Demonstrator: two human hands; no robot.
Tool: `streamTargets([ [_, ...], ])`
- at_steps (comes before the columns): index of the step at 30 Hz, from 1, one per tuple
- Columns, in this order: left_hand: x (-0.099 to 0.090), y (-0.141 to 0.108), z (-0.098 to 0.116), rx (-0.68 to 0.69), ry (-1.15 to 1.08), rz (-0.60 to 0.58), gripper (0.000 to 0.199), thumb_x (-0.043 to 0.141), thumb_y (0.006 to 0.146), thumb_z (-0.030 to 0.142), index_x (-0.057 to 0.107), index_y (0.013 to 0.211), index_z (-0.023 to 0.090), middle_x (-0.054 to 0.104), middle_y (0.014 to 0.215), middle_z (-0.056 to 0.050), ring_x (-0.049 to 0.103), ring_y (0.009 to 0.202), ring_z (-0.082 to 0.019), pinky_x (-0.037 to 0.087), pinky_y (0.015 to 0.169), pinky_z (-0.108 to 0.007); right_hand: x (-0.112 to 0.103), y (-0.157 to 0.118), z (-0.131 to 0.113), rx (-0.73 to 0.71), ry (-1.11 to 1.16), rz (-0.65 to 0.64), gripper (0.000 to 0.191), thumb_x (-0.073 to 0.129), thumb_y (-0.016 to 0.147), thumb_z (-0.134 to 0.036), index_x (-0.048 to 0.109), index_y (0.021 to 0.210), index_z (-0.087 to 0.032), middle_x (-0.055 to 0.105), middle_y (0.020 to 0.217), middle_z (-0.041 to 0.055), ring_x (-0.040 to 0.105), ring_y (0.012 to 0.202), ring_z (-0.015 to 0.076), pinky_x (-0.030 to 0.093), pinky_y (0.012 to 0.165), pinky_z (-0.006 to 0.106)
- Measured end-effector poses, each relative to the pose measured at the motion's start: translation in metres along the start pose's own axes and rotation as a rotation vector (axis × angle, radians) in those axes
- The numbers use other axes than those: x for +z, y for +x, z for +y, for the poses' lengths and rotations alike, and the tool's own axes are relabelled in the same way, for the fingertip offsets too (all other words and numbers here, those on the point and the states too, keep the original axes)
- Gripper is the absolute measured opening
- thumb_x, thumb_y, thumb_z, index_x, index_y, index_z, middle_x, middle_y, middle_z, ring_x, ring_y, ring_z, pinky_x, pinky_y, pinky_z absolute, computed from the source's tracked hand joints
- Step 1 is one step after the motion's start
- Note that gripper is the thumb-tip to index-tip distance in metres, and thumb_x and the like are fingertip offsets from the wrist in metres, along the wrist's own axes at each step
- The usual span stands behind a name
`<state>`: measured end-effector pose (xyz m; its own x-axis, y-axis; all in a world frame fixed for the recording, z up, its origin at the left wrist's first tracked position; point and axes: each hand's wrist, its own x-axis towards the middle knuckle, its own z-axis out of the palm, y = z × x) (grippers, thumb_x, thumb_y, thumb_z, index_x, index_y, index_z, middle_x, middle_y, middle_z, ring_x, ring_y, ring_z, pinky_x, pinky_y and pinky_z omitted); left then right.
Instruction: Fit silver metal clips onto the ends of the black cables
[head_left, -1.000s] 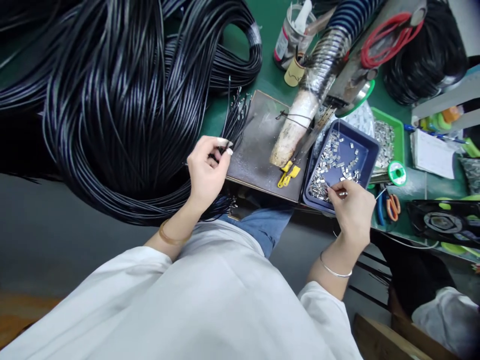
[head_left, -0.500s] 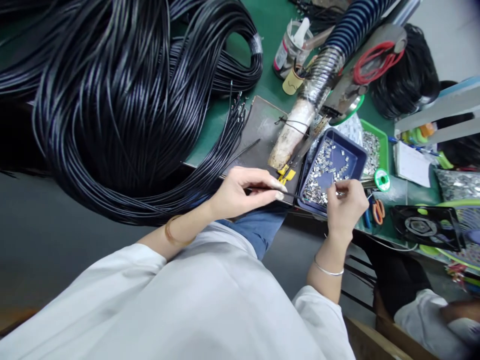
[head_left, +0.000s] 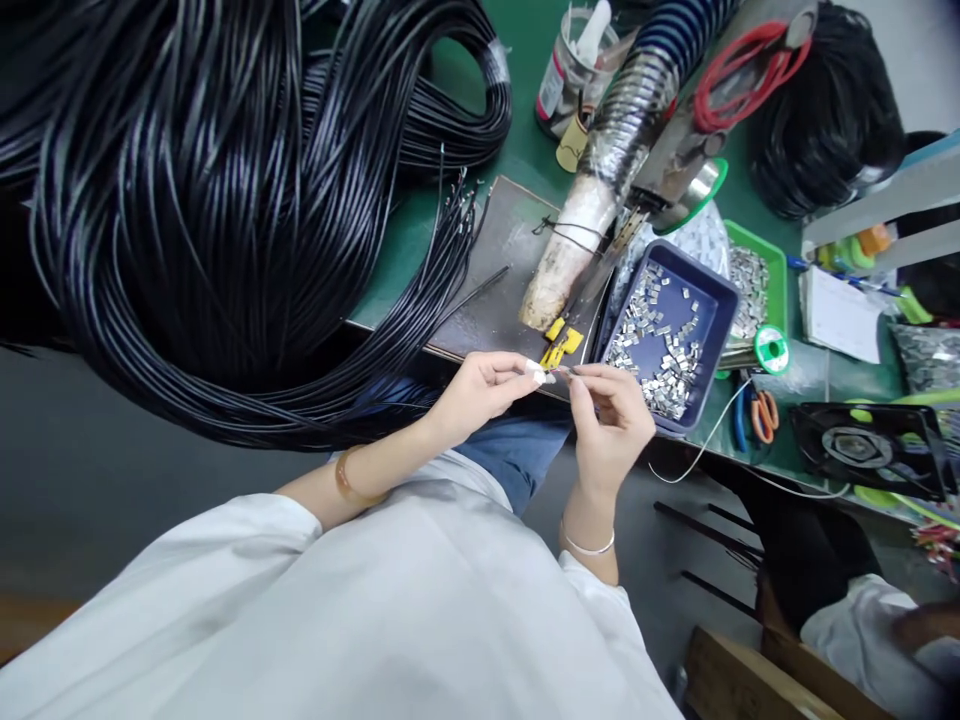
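My left hand (head_left: 491,395) pinches the end of a black cable (head_left: 551,374) between thumb and fingers, close to the table's front edge. Facing it, my right hand (head_left: 611,415) is closed at the fingertips on what looks like a small metal connector (head_left: 568,370), mostly covered by the fingers. The two sets of fingertips nearly meet. Just behind them is a yellow-and-metal fixture (head_left: 562,342). To the right, a blue tray (head_left: 709,395) holds many loose metal connectors (head_left: 675,375). A large bundle of black cables (head_left: 225,220) lies on the left.
A taped extraction hose (head_left: 574,240) slants over a dark board (head_left: 499,245). A green tray (head_left: 776,280), solder spool (head_left: 772,349), orange-handled tool (head_left: 765,415) and black fan (head_left: 862,448) lie rightward. A plastic cup (head_left: 562,85) stands behind. Another person's sleeve (head_left: 862,620) shows lower right.
My right hand has moved left from over the blue tray to the cable end at my left hand's fingertips. The left hand still pinches the cable. The view has shifted slightly.
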<state>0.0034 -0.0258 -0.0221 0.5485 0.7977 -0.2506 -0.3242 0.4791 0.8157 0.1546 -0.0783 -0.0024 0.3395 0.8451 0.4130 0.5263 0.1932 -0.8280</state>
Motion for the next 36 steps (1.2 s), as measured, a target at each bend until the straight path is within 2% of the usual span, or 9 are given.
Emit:
streamTargets([
  [4,0.003,0.001,0.005,0.085,0.099,0.021,0.024,0.081,0.072,0.032,0.068,0.076,0.013,0.056,0.054,0.004,0.044,0.046,-0.005,0.033,0.044,-0.018,0.008,-0.001,0.005,0.094,0.105,-0.102,0.006,0.068,0.086,-0.026,0.071,0.085,-0.021,0.071,0.094,0.0036,0.07,0.087,0.0146,0.061,0.073,0.029],
  [10,0.003,0.002,0.003,0.251,0.248,0.013,0.016,0.077,0.076,0.028,0.071,0.077,0.013,0.064,0.066,0.0,0.055,0.058,-0.009,0.045,0.056,-0.02,0.007,0.0,0.007,0.131,0.138,-0.142,0.008,0.067,0.086,-0.027,0.07,0.083,-0.021,0.071,0.095,0.0041,0.07,0.089,0.015,0.061,0.076,0.03],
  [13,-0.001,0.002,0.001,0.432,0.485,0.033,0.012,0.069,0.083,0.024,0.074,0.082,0.014,0.07,0.076,-0.005,0.06,0.066,-0.011,0.047,0.063,-0.022,0.006,-0.001,0.008,0.128,0.135,-0.153,0.007,0.067,0.086,-0.027,0.07,0.084,-0.021,0.07,0.097,0.0043,0.071,0.09,0.015,0.062,0.077,0.03],
  [17,-0.008,0.003,0.001,0.645,0.867,0.023,0.019,0.058,0.091,0.021,0.075,0.087,0.014,0.07,0.075,-0.006,0.058,0.064,-0.013,0.045,0.064,-0.025,0.004,-0.001,0.007,0.065,0.023,-0.17,0.006,0.065,0.087,-0.024,0.07,0.086,-0.021,0.07,0.099,0.0045,0.071,0.091,0.0151,0.063,0.078,0.031],
  [20,-0.009,0.0,-0.001,0.737,1.014,0.012,0.021,0.054,0.093,0.02,0.073,0.088,0.014,0.071,0.079,-0.008,0.061,0.073,-0.016,0.046,0.073,-0.029,0.003,-0.003,0.004,-0.016,-0.06,-0.161,0.006,0.065,0.087,-0.019,0.07,0.087,-0.021,0.07,0.1,0.0038,0.07,0.093,0.0154,0.062,0.08,0.031],
  [22,-0.006,-0.003,-0.003,0.688,0.929,0.005,0.019,0.055,0.094,0.023,0.07,0.085,0.015,0.07,0.077,-0.006,0.06,0.07,-0.014,0.046,0.071,-0.027,0.003,-0.005,0.001,0.001,0.001,-0.161,0.005,0.065,0.086,-0.019,0.069,0.084,-0.021,0.069,0.1,0.0036,0.071,0.093,0.0159,0.062,0.079,0.032],
  [28,0.007,-0.01,0.0,0.184,0.222,-0.064,0.03,0.064,0.089,0.041,0.055,0.074,0.017,0.054,0.054,0.005,0.043,0.045,-0.006,0.037,0.049,-0.02,0.01,-0.01,0.0,0.024,0.065,-0.067,0.002,0.068,0.085,-0.022,0.069,0.084,-0.021,0.069,0.1,0.004,0.072,0.093,0.0176,0.063,0.081,0.036],
  [32,0.005,-0.005,0.009,0.105,0.085,-0.051,0.026,0.075,0.079,0.036,0.061,0.08,0.014,0.056,0.054,0.004,0.047,0.047,-0.006,0.038,0.05,-0.019,0.012,-0.008,0.002,0.031,0.119,0.069,0.005,0.063,0.09,-0.02,0.068,0.09,-0.021,0.069,0.098,0.0033,0.073,0.089,0.0157,0.063,0.075,0.032],
  [36,0.001,-0.001,0.012,0.087,0.105,0.034,0.021,0.079,0.073,0.028,0.066,0.078,0.012,0.051,0.054,0.006,0.043,0.047,-0.004,0.033,0.047,-0.017,0.011,-0.009,0.001,-0.153,0.081,0.136,0.015,0.055,0.093,-0.014,0.065,0.1,-0.023,0.072,0.098,0.0027,0.073,0.09,0.016,0.064,0.076,0.034],
])
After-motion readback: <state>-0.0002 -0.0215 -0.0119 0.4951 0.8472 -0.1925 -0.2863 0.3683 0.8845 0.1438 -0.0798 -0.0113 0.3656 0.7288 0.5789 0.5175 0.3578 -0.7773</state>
